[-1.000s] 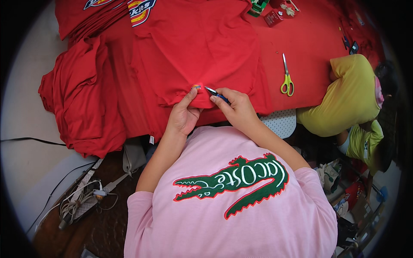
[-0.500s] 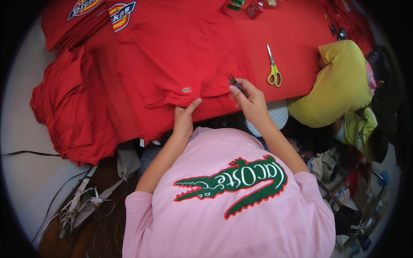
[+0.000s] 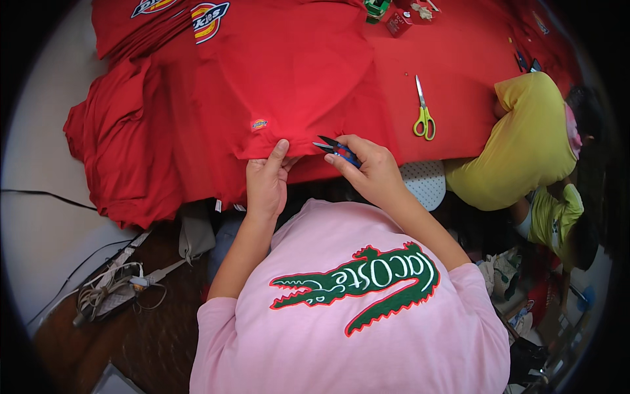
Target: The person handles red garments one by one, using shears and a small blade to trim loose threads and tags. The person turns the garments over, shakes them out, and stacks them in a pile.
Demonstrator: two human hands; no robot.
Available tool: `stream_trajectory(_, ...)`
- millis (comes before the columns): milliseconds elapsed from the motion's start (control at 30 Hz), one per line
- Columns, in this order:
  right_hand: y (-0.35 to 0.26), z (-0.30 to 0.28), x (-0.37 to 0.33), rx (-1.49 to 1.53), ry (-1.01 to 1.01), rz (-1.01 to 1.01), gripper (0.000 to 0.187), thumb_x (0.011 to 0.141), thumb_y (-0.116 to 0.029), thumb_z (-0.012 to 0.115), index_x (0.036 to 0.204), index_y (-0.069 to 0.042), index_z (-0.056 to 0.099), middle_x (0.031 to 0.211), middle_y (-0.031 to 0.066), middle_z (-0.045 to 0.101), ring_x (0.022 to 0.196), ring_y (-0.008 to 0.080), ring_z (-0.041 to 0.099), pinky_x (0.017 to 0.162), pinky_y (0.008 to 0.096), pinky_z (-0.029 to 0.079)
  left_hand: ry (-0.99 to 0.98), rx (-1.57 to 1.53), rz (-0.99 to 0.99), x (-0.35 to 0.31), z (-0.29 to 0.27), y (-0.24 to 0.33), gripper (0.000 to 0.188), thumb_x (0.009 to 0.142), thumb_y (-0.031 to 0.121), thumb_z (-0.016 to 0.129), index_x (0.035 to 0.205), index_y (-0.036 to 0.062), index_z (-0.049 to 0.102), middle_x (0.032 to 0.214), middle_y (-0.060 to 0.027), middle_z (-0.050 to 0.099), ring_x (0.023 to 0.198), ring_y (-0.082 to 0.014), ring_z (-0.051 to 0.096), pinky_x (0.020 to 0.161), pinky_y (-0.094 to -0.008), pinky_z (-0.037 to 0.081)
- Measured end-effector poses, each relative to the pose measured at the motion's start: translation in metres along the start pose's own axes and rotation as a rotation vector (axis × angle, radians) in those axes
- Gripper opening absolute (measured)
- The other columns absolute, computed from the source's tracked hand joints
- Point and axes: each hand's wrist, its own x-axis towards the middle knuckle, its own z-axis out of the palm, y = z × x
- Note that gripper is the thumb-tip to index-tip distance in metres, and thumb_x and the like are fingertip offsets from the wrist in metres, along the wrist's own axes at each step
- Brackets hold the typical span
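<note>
A red garment (image 3: 289,79) lies spread over the near part of the table, a small coloured patch (image 3: 260,124) close to its near hem. My left hand (image 3: 268,180) pinches that hem, thumb on top and fingers beneath the cloth. Just to the right, my right hand (image 3: 371,167) grips blue-handled thread snips (image 3: 341,151). Their dark blades are parted and point left toward the hem, near my left thumb. Whether the tips touch the cloth, I cannot tell.
Yellow-handled scissors (image 3: 423,118) lie to the right on the red-covered table (image 3: 453,65). Folded red garments (image 3: 134,39) are stacked at the far left, a rumpled one (image 3: 125,144) nearer. A person in yellow (image 3: 525,141) sits at the right. Tangled cords (image 3: 118,285) lie lower left.
The snips have come left and down to the hem, and their blades now show parted. My left hand has shifted left along the hem, drawing it up slightly.
</note>
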Motion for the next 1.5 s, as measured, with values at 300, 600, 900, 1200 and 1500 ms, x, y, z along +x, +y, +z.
stream_trajectory(300, -0.009, 0.010, 0.002, -0.035, -0.026, -0.128, 0.032, 0.094, -0.030, 0.077, 0.108, -0.003, 0.068, 0.076, 0.0136, 0.066, 0.064, 0.0295, 0.065, 0.058, 0.0399, 0.049, -0.031, -0.006, -0.017, -0.013, -0.011, -0.002, 0.019, 0.097, 0.005, 0.072, 0.115, -0.0009, 0.073, 0.109, -0.0131, 0.077, 0.099, -0.0214, 0.075, 0.096, -0.0382, 0.061)
stream_trajectory(600, -0.003, 0.020, 0.002, 0.114, -0.044, -0.026, 0.030, 0.103, -0.030, 0.066, 0.108, 0.000, 0.067, 0.076, 0.0184, 0.065, 0.070, 0.0341, 0.067, 0.063, 0.0432, 0.051, -0.041, -0.028, -0.034, -0.010, -0.005, 0.002, 0.020, 0.098, 0.005, 0.071, 0.116, 0.0000, 0.073, 0.111, -0.0121, 0.077, 0.102, -0.0212, 0.075, 0.097, -0.0380, 0.060)
stream_trajectory(900, 0.033, -0.002, 0.025, -0.085, 0.125, -0.030, 0.032, 0.105, -0.034, 0.060, 0.105, -0.003, 0.068, 0.089, 0.0218, 0.069, 0.084, 0.0427, 0.068, 0.073, 0.0498, 0.053, -0.021, -0.048, -0.062, -0.003, -0.013, -0.002, 0.026, 0.099, 0.008, 0.069, 0.124, 0.0008, 0.069, 0.117, -0.0126, 0.075, 0.106, -0.0240, 0.074, 0.102, -0.0430, 0.057)
stream_trajectory(1200, 0.210, -0.083, 0.139, -0.687, 0.365, 0.109, 0.036, 0.096, -0.034, 0.071, 0.108, -0.001, 0.066, 0.100, 0.0208, 0.067, 0.097, 0.0399, 0.068, 0.084, 0.0496, 0.055, 0.241, 0.058, -0.386, -0.008, -0.077, -0.028, 0.018, 0.095, 0.016, 0.078, 0.106, 0.0084, 0.065, 0.102, -0.0091, 0.074, 0.099, -0.0262, 0.075, 0.097, -0.0499, 0.059)
stream_trajectory(1500, 0.176, -0.164, 0.297, -0.002, 0.772, 0.164, 0.026, 0.095, -0.024, 0.073, 0.097, 0.002, 0.072, 0.084, 0.0157, 0.074, 0.069, 0.0256, 0.071, 0.067, 0.0386, 0.058, 0.499, -0.010, -0.400, -0.014, -0.115, -0.022, 0.013, 0.095, 0.013, 0.079, 0.095, 0.0095, 0.066, 0.091, -0.0081, 0.075, 0.088, -0.0203, 0.076, 0.087, -0.0406, 0.061)
